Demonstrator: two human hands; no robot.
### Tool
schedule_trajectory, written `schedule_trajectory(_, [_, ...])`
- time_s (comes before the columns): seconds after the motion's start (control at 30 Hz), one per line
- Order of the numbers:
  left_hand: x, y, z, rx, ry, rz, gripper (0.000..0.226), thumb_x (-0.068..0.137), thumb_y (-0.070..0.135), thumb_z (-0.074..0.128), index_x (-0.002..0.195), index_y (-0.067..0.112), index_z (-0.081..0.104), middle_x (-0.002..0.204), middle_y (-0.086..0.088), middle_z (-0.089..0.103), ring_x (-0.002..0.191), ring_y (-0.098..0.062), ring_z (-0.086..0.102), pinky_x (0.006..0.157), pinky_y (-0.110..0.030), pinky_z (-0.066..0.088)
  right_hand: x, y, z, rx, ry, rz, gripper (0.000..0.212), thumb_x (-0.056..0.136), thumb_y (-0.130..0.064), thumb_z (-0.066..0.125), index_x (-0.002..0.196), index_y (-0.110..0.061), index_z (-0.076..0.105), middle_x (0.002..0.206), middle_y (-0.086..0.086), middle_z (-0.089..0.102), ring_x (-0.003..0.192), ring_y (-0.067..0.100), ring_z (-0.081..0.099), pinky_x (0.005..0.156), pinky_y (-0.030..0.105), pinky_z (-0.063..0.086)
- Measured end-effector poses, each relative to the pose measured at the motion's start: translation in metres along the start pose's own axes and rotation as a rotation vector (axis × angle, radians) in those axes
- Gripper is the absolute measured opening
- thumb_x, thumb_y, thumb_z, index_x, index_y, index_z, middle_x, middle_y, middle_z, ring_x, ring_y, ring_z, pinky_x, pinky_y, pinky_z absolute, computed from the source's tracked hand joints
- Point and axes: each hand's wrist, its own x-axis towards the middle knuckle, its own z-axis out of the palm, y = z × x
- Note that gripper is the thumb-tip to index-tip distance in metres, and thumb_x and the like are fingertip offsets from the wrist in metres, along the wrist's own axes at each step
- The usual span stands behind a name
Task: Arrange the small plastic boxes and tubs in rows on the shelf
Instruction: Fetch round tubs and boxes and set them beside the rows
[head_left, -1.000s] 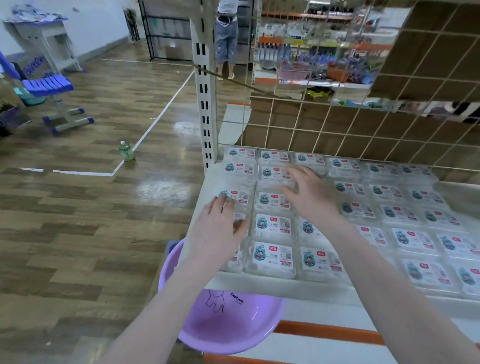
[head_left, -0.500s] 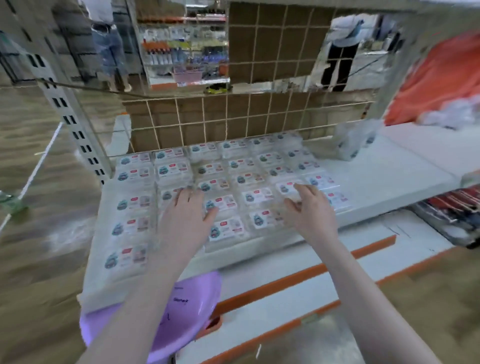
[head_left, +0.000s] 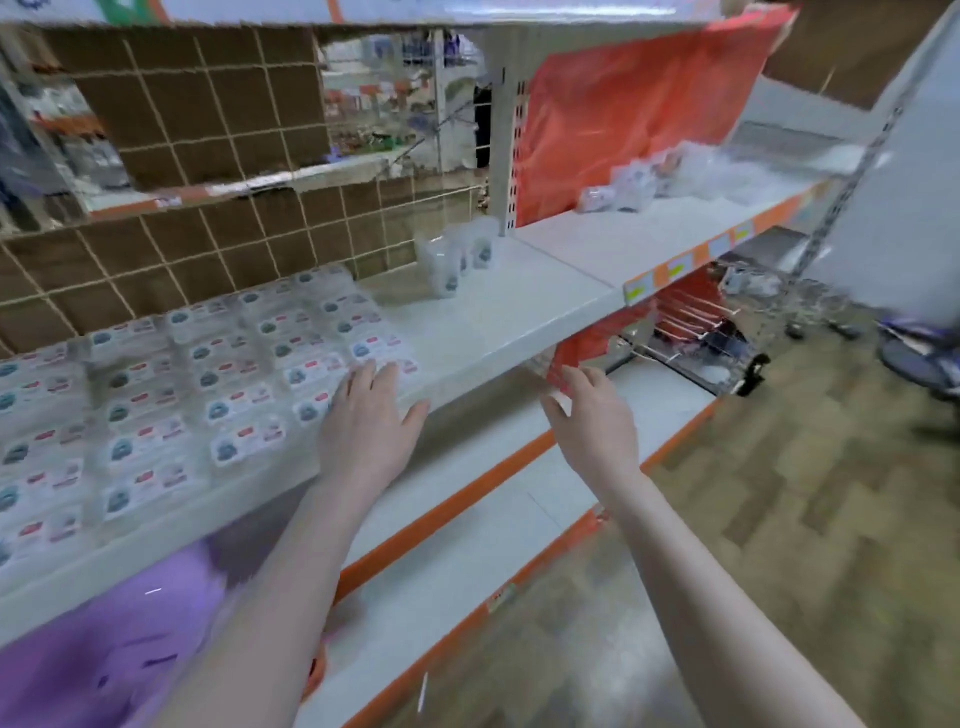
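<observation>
Several rows of labelled plastic boxes (head_left: 218, 395) lie flat on the left part of the white shelf (head_left: 493, 317). The left hand (head_left: 371, 423) rests flat, fingers straight, at their right edge. The right hand (head_left: 597, 421) hovers in front of the shelf edge, fingers relaxed, holding nothing.

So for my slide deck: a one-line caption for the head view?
Left hand rests at the rows of small labelled plastic boxes on the white shelf; right hand hovers open.

boxes (head_left: 244, 387): clear, labelled (blurred) | flat in rows | shelf (head_left: 498, 312), left part
</observation>
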Motion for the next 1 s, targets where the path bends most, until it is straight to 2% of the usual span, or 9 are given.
schedule_trajectory(0.17, [0.007, 0.075, 0.026, -0.041, 0.006, 0.091, 0.059, 0.095, 0.044, 0.045, 0.143, 0.012, 0.034, 0.153, -0.007, 0.028, 0.142, -0.023, 0.019, 0.113, -0.038, 0.021, 0.009, 0.074, -0.039, -0.037, 0.034, 0.064, 0.04, 0.094, -0.032, 0.051, 0.128, -0.01, 0.051, 0.126, 0.008, 0.054, 0.11, 0.026, 0.05, 0.087, 0.034, 0.041])
schedule_trajectory(0.33, [0.035, 0.134, 0.051, -0.054, -0.02, 0.166, 0.061, 0.095, 0.046, 0.044, 0.145, 0.014, 0.031, 0.155, -0.006, 0.023, 0.144, -0.022, 0.014, 0.115, -0.037, 0.018, 0.031, 0.129, -0.059, -0.066, 0.075, 0.138, 0.04, 0.094, -0.032, 0.052, 0.126, -0.009, 0.052, 0.125, 0.01, 0.054, 0.103, 0.03, 0.054, 0.076, 0.034, 0.041])
schedule_trajectory(0.5, [0.084, 0.186, 0.082, -0.066, -0.035, 0.242, 0.062, 0.095, 0.046, 0.044, 0.145, 0.013, 0.031, 0.155, -0.006, 0.023, 0.144, -0.023, 0.014, 0.114, -0.037, 0.019, 0.075, 0.178, -0.06, -0.088, 0.111, 0.155, 0.044, 0.094, -0.032, 0.051, 0.129, -0.005, 0.05, 0.129, 0.011, 0.052, 0.115, 0.027, 0.049, 0.089, 0.035, 0.039])
schedule_trajectory(0.6, [0.128, 0.218, 0.107, -0.083, -0.036, 0.278, 0.061, 0.095, 0.045, 0.045, 0.145, 0.013, 0.031, 0.154, -0.007, 0.025, 0.143, -0.023, 0.015, 0.114, -0.036, 0.018, 0.114, 0.209, -0.053, -0.112, 0.119, 0.175, 0.039, 0.093, -0.031, 0.052, 0.123, -0.006, 0.053, 0.124, 0.011, 0.054, 0.111, 0.027, 0.05, 0.084, 0.035, 0.04])
schedule_trajectory(0.7, [0.179, 0.25, 0.134, -0.103, -0.034, 0.309, 0.061, 0.094, 0.043, 0.047, 0.144, 0.012, 0.032, 0.154, -0.007, 0.025, 0.143, -0.022, 0.017, 0.114, -0.033, 0.017, 0.162, 0.24, -0.047, -0.117, 0.132, 0.2, 0.041, 0.092, -0.031, 0.054, 0.126, -0.009, 0.052, 0.125, 0.009, 0.054, 0.113, 0.026, 0.049, 0.089, 0.035, 0.04])
schedule_trajectory(0.83, [0.24, 0.29, 0.157, -0.089, -0.061, 0.357, 0.06, 0.094, 0.043, 0.048, 0.143, 0.011, 0.033, 0.153, -0.009, 0.026, 0.142, -0.022, 0.018, 0.112, -0.033, 0.018, 0.221, 0.27, -0.045, -0.112, 0.143, 0.238, 0.038, 0.092, -0.029, 0.054, 0.123, -0.008, 0.053, 0.121, 0.009, 0.056, 0.107, 0.026, 0.051, 0.085, 0.034, 0.04])
schedule_trajectory(1.0, [0.305, 0.33, 0.174, -0.084, -0.079, 0.381, 0.06, 0.094, 0.044, 0.047, 0.144, 0.013, 0.032, 0.154, -0.007, 0.024, 0.143, -0.021, 0.016, 0.112, -0.036, 0.021, 0.285, 0.3, -0.044, -0.098, 0.137, 0.252, 0.043, 0.093, -0.029, 0.052, 0.13, -0.008, 0.049, 0.126, 0.009, 0.053, 0.115, 0.026, 0.048, 0.093, 0.034, 0.037])
